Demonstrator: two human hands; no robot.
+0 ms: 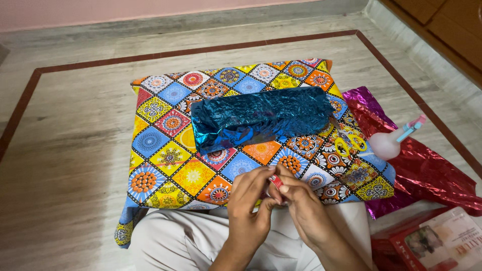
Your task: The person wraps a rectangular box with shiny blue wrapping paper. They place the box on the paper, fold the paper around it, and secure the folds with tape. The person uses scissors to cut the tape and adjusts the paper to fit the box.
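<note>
Both hands meet over the lap: the left hand and right hand pinch a small red roll with bent fingertips (tape, maybe). It could slip and drop. The blue foil parcel on the patterned cushion could unwrap.

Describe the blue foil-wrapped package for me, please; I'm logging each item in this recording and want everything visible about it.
The blue foil-wrapped package is a long, roughly rectangular bundle covered in shiny, crinkled metallic blue foil. It lies flat, its length running left to right, slightly tilted, on the upper middle of a cushion with a colourful diamond-patterned cover. At its lower left edge a loose flap of foil sticks out, not folded down. Neither hand touches it; only the patterned cover beneath it does. What is inside cannot be seen.
</note>
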